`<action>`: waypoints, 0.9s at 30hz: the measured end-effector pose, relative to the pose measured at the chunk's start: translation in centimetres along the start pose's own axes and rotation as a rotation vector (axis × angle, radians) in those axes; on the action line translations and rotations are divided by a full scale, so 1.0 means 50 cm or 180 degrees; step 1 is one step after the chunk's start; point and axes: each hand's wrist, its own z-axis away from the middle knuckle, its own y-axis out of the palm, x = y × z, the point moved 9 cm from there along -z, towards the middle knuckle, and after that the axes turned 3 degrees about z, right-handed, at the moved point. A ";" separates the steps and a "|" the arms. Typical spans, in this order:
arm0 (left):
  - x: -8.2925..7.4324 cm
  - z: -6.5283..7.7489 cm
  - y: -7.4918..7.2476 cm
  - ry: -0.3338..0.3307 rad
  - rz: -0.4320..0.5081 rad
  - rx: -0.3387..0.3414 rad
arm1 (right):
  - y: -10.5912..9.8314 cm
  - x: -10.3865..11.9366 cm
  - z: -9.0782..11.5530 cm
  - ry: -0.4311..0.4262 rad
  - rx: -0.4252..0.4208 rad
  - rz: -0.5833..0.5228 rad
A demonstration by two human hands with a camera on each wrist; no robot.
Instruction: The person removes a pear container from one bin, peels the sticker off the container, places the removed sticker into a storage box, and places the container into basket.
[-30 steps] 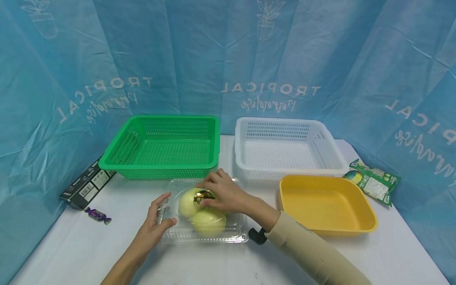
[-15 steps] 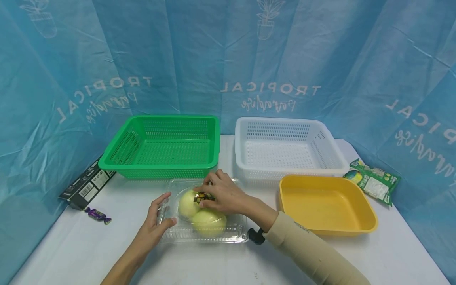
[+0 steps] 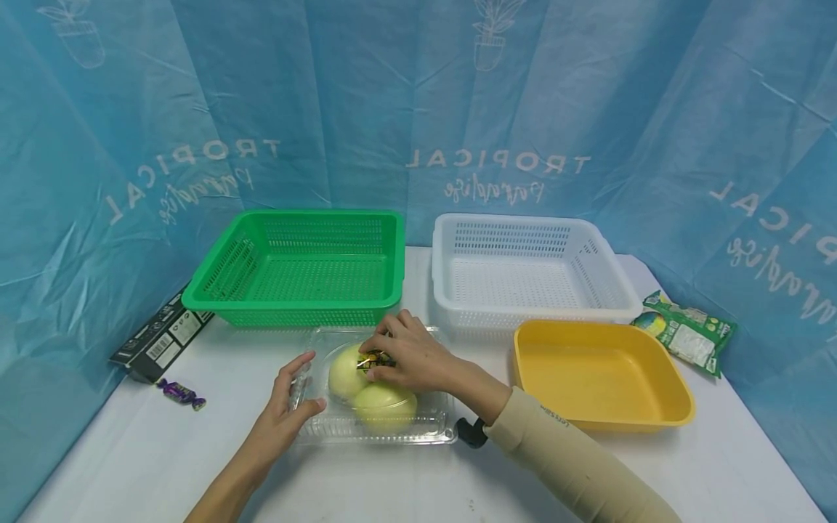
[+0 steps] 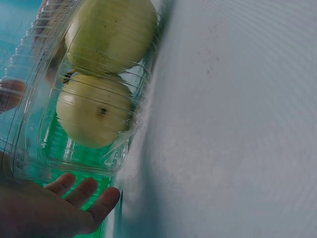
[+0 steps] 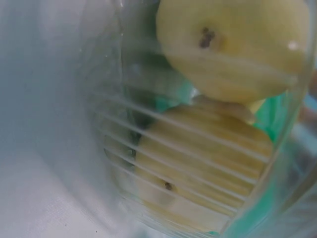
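Observation:
A clear plastic clamshell box sits on the table with pale yellow-green round fruits inside, perhaps pears or small melons. In the left wrist view, two fruits show through the ribbed wall. On the lid is a black and gold label. My right hand lies over the lid, its thumb and bent fingers pinching at this label and covering part of it. At the box's left side, my left hand rests with fingers and thumb spread. The right wrist view shows fruit close up through blurred plastic.
Behind the box stand a green basket and a white basket. A yellow tub is at the right, near a green snack packet. A black box and a purple wrapped candy lie left.
The right fingers shift slightly at the label, whose visible shape and shine change a little. The left hand and the box stay in place.

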 end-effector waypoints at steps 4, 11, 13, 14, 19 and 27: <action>0.003 0.000 0.000 -0.0029 -0.0010 0.0003 | -0.003 -0.001 0.000 0.0008 -0.0056 -0.0010; 0.002 0.000 0.000 -0.0038 -0.0010 -0.0019 | -0.006 -0.002 -0.001 0.0079 -0.0074 -0.0039; 0.002 0.000 -0.001 -0.0039 -0.0010 -0.0024 | -0.007 -0.003 -0.001 0.0086 -0.0093 -0.0060; 0.002 0.000 -0.001 -0.0042 -0.0009 -0.0024 | -0.007 -0.003 -0.001 0.0083 -0.0103 -0.0067; 0.002 0.000 -0.001 -0.0036 -0.0006 -0.0026 | -0.008 -0.002 0.000 0.0082 -0.0133 -0.0098; -0.001 0.001 0.000 0.0045 0.0039 -0.0011 | -0.004 -0.005 0.001 0.0128 -0.0114 -0.0069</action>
